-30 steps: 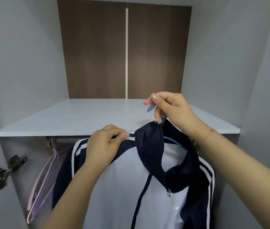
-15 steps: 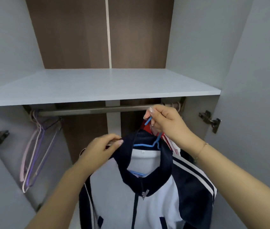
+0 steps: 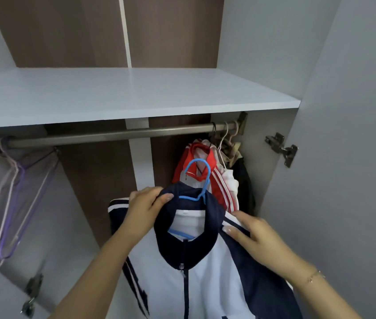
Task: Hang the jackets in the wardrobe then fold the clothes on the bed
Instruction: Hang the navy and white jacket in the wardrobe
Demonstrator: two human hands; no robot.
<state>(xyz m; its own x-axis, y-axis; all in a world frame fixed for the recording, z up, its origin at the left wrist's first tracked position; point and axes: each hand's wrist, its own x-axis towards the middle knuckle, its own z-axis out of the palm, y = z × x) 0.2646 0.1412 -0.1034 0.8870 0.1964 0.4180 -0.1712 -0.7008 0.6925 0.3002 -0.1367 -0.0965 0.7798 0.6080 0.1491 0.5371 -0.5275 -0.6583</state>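
Note:
A navy and white jacket [image 3: 207, 272] sits on a blue hanger [image 3: 199, 178] whose hook stands free below the metal rail [image 3: 113, 134]. My left hand [image 3: 144, 210] pinches the navy collar at its left side and carries the jacket. My right hand [image 3: 251, 233] rests on the jacket's right shoulder, thumb and fingers around the striped edge. A red and white jacket [image 3: 205, 171] hangs from the rail at the right, just behind the blue hook.
Several empty pink and purple hangers [image 3: 14, 203] hang at the rail's left end. A pale shelf [image 3: 125, 97] lies just above the rail. A dark garment [image 3: 244, 187] hangs at the far right, beside a door hinge [image 3: 281, 148]. The rail's middle stretch is bare.
My right hand let go of the blue hook and dropped to the jacket's right shoulder. My left hand shifted onto the collar. The view tilted down and the jacket sits lower under the rail.

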